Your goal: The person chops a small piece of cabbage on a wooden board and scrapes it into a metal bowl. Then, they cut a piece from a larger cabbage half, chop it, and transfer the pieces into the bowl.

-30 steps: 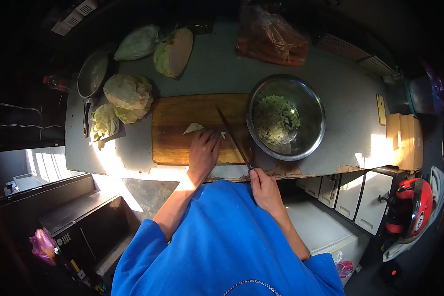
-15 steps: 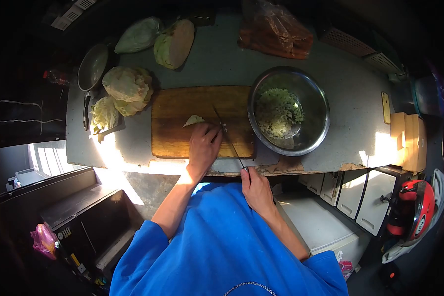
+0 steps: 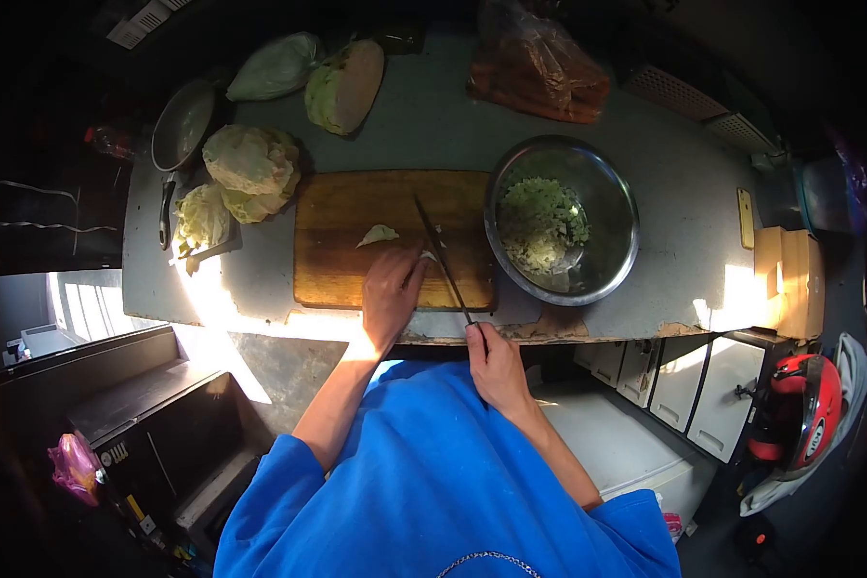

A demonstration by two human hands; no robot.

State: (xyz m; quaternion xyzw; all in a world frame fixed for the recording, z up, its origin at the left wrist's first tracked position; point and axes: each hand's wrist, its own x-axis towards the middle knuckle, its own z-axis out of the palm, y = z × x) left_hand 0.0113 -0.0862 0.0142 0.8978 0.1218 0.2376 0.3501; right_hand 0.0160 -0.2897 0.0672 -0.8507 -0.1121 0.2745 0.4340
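Observation:
A wooden cutting board [image 3: 342, 207] lies at the table's front edge. On it my left hand [image 3: 391, 289] has its fingers bent together over a small pale piece [image 3: 428, 255], close to the blade. My right hand [image 3: 496, 361] is wrapped round the handle of a knife [image 3: 442, 260], whose blade points away from me across the board. A leaf piece of cabbage [image 3: 379, 234] rests just beyond my left hand. Right of the board stands a metal bowl [image 3: 615, 265] with chopped cabbage [image 3: 539, 222] in it.
Cabbage heads [image 3: 250, 161] and a pan [image 3: 183, 125] are at the left. Behind the board lie a cut cabbage [image 3: 344, 87], a white plastic bag [image 3: 275, 67] and a bag of carrots [image 3: 539, 77]. A phone [image 3: 746, 219] lies at the right.
My left hand has shifted slightly left and nearer to me, and more of the cabbage leaf piece shows. The knife remains in my right hand. The whole view has shifted a little.

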